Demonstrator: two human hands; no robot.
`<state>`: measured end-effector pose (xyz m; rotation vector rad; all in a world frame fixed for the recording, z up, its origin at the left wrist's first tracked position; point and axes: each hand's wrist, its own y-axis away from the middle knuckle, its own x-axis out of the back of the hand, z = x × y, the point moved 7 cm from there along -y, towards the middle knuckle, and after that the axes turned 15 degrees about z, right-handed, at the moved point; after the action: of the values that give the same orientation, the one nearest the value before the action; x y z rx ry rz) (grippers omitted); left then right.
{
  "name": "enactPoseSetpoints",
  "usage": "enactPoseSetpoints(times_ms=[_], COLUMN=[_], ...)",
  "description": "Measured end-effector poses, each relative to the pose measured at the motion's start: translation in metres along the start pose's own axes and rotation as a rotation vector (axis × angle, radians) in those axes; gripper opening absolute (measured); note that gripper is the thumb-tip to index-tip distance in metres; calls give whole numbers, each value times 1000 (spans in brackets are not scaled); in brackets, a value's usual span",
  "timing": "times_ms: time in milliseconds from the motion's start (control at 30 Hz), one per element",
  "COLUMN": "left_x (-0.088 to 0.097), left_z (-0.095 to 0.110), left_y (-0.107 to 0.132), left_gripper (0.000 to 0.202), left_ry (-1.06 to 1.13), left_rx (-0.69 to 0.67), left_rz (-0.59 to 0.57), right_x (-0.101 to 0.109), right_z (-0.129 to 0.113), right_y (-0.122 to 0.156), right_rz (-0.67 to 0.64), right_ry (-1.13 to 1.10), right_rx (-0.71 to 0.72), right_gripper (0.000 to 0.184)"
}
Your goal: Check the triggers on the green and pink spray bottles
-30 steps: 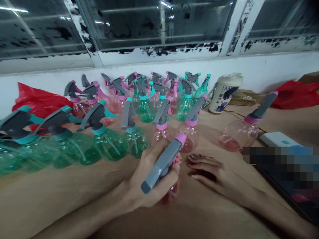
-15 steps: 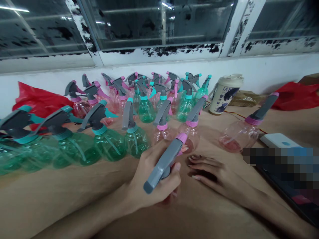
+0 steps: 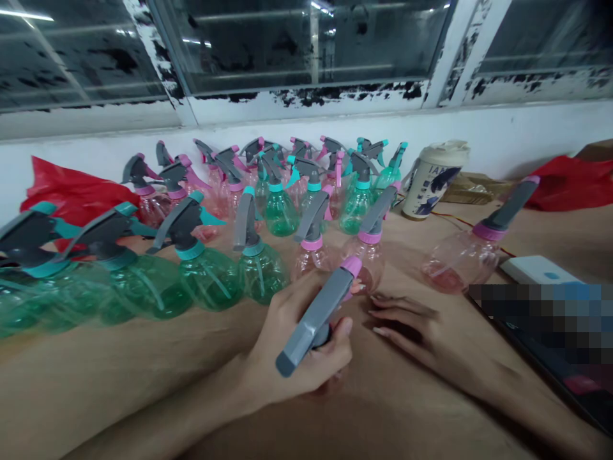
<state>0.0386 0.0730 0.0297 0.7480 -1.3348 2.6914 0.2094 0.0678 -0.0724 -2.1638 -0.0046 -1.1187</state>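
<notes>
On cup [image 3: 433, 182]: "IA…"; L fingers [image 3: 336, 352]: sprayer [image 3: 316, 321].

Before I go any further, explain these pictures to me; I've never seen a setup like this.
There is no machine here: you see a person's two bare hands, through one camera worn on the head that looks forward and down. The left grip is closed around a plastic spray bottle with a grey trigger top and pink nozzle; the hand hides most of its body. The right grip is open, with nothing visible in it. On the brown tabletop are round, see-through green spray bottles with grey-and-teal tops, and pink-tinted spray bottles with grey-and-pink tops. Farther back is a lidded white cup with dark print.
</notes>
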Motion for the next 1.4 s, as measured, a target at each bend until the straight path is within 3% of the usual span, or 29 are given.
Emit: enactPoseSetpoints(times_ms=[467, 700, 933, 1400], left_x=[0, 1, 1, 0], left_z=[0, 0, 2, 5], left_y=[-5, -7, -6, -5], left_gripper=[16, 9, 13, 15], left_ry=[225, 139, 109, 59], left_rx=[170, 100, 55, 40], left_rz=[-96, -49, -17, -7], right_x=[1, 2, 1, 3], right_z=[1, 0, 1, -1], right_y=[-1, -2, -2, -4], right_rz=[28, 20, -9, 7], right_ry=[35, -1, 4, 24], right_rx=[20, 18, 2, -13], right_gripper=[24, 26, 25, 25])
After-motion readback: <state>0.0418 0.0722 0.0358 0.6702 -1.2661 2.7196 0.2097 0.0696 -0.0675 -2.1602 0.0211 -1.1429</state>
